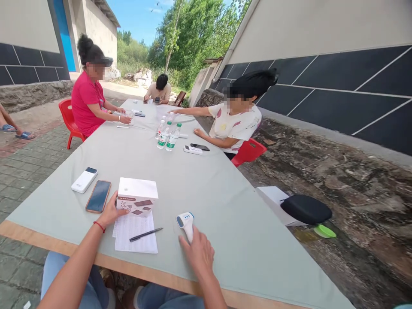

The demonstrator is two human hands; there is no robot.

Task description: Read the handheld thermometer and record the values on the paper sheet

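My left hand (110,211) grips the lower left corner of a white and brown cardboard box (137,195), its thumb across the printed front. The box stands at the top of some printed paper sheets (137,240), with a dark pen (146,234) lying across them. To the right, a white and blue forehead thermometer (186,222) lies on the table, its display end pointing away from me. Around the end of its handle are the thumb and fingers of my right hand (200,251). Left of the box lie a smartphone (98,196) in an orange case and a white power bank (85,180).
Several water bottles (168,137) stand mid-table, near another white power bank (192,149) and a black phone (200,146). People sit at the left side (88,101), the right side (236,116) and the far end (160,91). A black case (305,209) sits beyond the right edge.
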